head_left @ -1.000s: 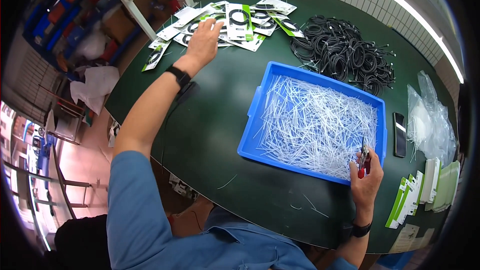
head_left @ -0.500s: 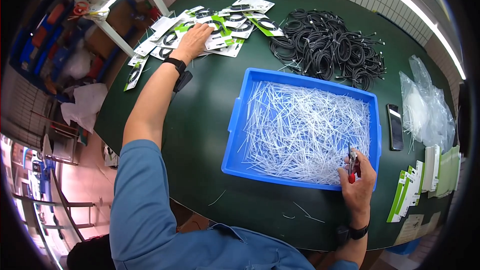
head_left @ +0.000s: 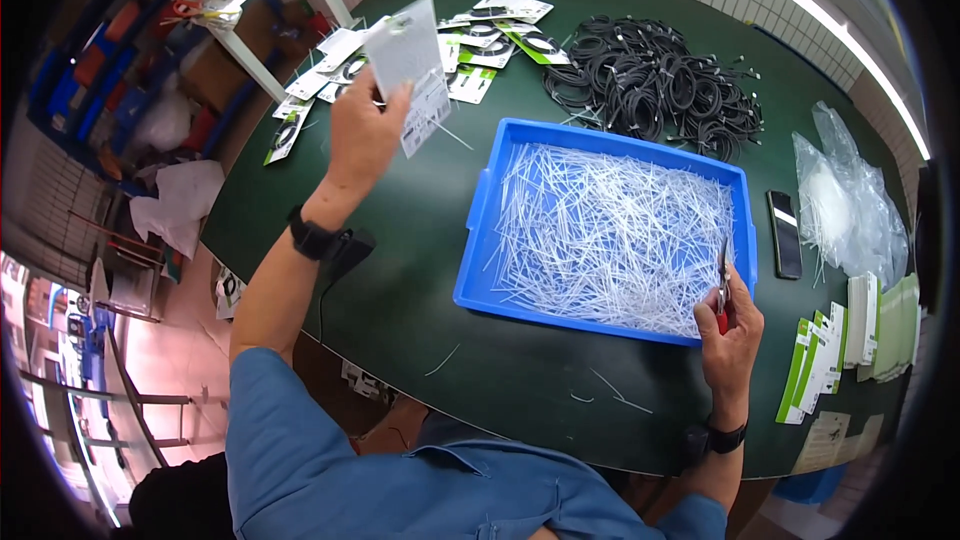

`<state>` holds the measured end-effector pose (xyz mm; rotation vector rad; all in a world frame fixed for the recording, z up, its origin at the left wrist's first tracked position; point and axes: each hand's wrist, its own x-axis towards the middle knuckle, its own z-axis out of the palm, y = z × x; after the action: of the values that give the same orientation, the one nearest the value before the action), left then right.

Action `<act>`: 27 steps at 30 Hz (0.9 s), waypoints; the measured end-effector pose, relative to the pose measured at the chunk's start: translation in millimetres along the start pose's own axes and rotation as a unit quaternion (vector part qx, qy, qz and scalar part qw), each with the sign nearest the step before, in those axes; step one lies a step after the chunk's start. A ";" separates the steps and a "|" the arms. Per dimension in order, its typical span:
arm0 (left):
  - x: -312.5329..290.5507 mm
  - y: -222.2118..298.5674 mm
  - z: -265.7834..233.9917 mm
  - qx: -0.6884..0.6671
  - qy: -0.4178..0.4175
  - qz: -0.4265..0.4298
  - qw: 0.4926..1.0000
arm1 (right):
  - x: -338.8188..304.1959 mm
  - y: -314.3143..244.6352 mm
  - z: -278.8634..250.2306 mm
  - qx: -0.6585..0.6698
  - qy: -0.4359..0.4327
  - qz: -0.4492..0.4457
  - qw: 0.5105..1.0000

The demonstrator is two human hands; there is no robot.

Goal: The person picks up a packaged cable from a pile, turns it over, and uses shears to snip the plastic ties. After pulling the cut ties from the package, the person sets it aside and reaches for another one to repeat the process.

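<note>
My left hand (head_left: 358, 145) is closed on the edge of a white packaging card (head_left: 402, 52), raised above the table with its printed back showing. A thin white cable tie tail (head_left: 455, 135) sticks out from the card's lower part. Red-handled cutting pliers (head_left: 722, 292) are gripped in my right hand (head_left: 733, 342), jaws pointing up over the right side of the blue tray (head_left: 466, 275). Many thin white cable ties (head_left: 610, 235) fill that tray. Beyond my left hand, several white and green cards with black coiled cables (head_left: 540, 43) lie in a spread pile.
A heap of black coiled cables (head_left: 650, 85) lies at the back. On the right are a phone (head_left: 786, 235), clear plastic bags (head_left: 850, 205), and stacked blank cards (head_left: 812, 365). Loose tie pieces (head_left: 620, 395) lie near the front edge. Scissors (head_left: 186, 6) hang at the far left.
My left hand has lifted a card off the pile and drawn it back toward me. My right hand has shifted slightly, still holding the cutting pliers.
</note>
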<state>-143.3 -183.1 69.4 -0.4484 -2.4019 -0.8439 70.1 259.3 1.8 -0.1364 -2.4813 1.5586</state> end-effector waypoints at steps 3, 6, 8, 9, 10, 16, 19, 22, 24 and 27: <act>-14.0 60.0 6.0 -0.355 -0.019 -0.151 0.922 | -4.8 -13.7 6.6 -0.052 -0.010 -0.063 0.997; -39.4 107.5 23.8 -0.540 -0.070 -0.210 0.812 | -2.0 -38.4 15.3 -0.127 -0.057 -0.172 0.975; -51.9 132.5 39.3 -0.589 -0.124 -0.232 0.764 | -7.2 -49.8 17.7 -0.147 -0.057 -0.137 0.978; -56.3 139.5 46.9 -0.595 -0.136 -0.237 0.756 | -7.1 -51.7 20.1 -0.154 -0.066 -0.127 0.978; -59.8 146.5 55.7 -0.601 -0.147 -0.237 0.749 | -7.3 -49.8 20.7 -0.160 -0.061 -0.111 0.979; -75.0 159.2 86.8 -0.620 -0.177 -0.239 0.726 | -8.0 -33.2 23.3 -0.170 -0.009 -0.192 0.967; -84.2 157.2 91.6 -0.611 -0.180 -0.245 0.731 | -9.1 -31.8 28.8 -0.180 -0.002 -0.217 0.960; -90.2 158.1 92.3 -0.604 -0.180 -0.245 0.736 | -9.7 -32.5 33.9 -0.186 0.009 -0.231 0.955; -92.7 160.7 91.8 -0.598 -0.181 -0.237 0.744 | -10.6 -31.7 36.1 -0.195 0.003 -0.228 0.954; -96.1 162.1 92.2 -0.598 -0.184 -0.239 0.743 | -10.7 -31.4 38.8 -0.205 0.001 -0.226 0.952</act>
<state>-26.4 -13.9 28.2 -0.4569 -1.9507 -2.7624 72.8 209.4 12.4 0.3445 -2.5583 0.8536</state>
